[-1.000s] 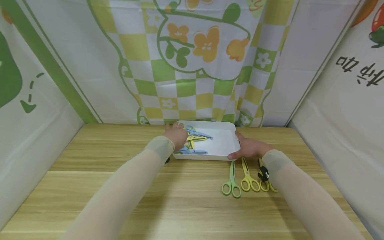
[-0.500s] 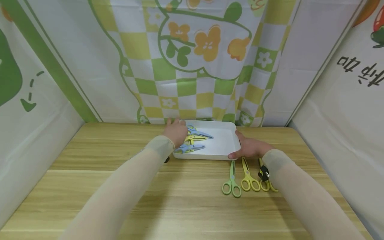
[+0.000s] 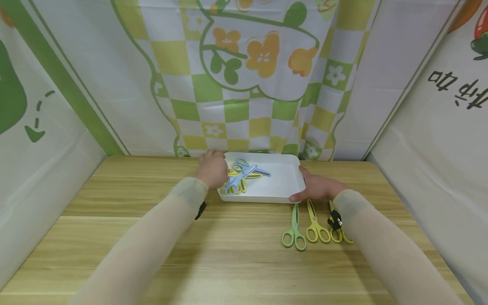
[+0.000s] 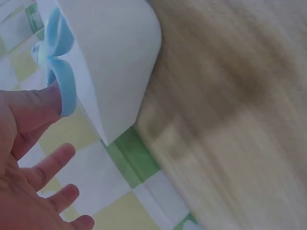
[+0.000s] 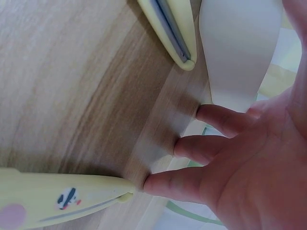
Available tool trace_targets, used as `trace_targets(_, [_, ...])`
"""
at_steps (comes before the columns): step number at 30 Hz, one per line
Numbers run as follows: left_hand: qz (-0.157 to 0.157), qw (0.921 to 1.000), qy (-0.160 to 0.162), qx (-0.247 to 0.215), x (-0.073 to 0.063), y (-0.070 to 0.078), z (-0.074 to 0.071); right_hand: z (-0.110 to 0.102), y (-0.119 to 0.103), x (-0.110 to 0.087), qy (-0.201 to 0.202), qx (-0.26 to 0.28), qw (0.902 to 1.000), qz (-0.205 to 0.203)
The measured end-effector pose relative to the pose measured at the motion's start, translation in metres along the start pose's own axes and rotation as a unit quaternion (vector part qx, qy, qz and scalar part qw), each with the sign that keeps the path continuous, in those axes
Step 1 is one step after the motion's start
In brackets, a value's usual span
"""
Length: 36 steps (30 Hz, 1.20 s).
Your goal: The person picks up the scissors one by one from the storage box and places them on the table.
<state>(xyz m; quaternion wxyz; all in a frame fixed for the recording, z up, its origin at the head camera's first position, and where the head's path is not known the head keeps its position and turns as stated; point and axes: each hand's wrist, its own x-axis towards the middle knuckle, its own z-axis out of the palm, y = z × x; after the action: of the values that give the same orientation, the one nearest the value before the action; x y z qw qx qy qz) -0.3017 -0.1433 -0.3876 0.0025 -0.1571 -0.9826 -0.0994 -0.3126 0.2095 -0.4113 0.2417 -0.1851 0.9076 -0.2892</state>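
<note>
A white tray [image 3: 282, 180] stands at the back of the table, with several blue and yellow scissors heaped at its left end. Above that end, light-blue scissors [image 3: 238, 180] slant with their tip toward the upper right. My left hand [image 3: 213, 169] pinches them by one handle loop [image 4: 68, 86], just outside the tray's left wall; its other fingers are spread in the left wrist view. My right hand [image 3: 316, 186] rests against the tray's right end, thumb at the front corner. Its straight fingers [image 5: 175, 184] touch the tabletop in the right wrist view.
Green scissors [image 3: 294, 231] and yellow scissors [image 3: 315, 224] lie in front of the tray's right end. Another yellow pair [image 3: 335, 235] is partly hidden under the right wrist and its black strap mount. A checkered cloth [image 3: 236, 110] hangs right behind the table.
My left hand has drawn back to the left from over the tray. The light-blue scissors now slant upward instead of lying level. My right hand stays at the tray's end.
</note>
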Motion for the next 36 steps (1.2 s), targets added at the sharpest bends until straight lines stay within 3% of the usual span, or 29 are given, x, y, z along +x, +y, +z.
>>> trace_targets(8, [-0.033, 0.9956, -0.011, -0.087, -0.011, -0.006, 0.002, 0.001, 0.0, -0.001, -0.001, 0.001, 1.0, 0.002])
trace_targets(14, [-0.037, 0.995, 0.011, -0.092, -0.023, 0.004, 0.009, 0.001, 0.001, 0.002, -0.003, 0.012, 0.9999, -0.008])
trace_targets(23, [0.008, 0.9964, 0.033, -0.078, -0.054, 0.039, 0.013, 0.0, -0.001, 0.002, 0.003, -0.014, 0.9999, 0.007])
trace_targets(36, [0.07, 0.9968, 0.014, -0.038, -0.095, 0.078, 0.028, 0.0, 0.0, 0.0, 0.004, 0.006, 0.9999, -0.008])
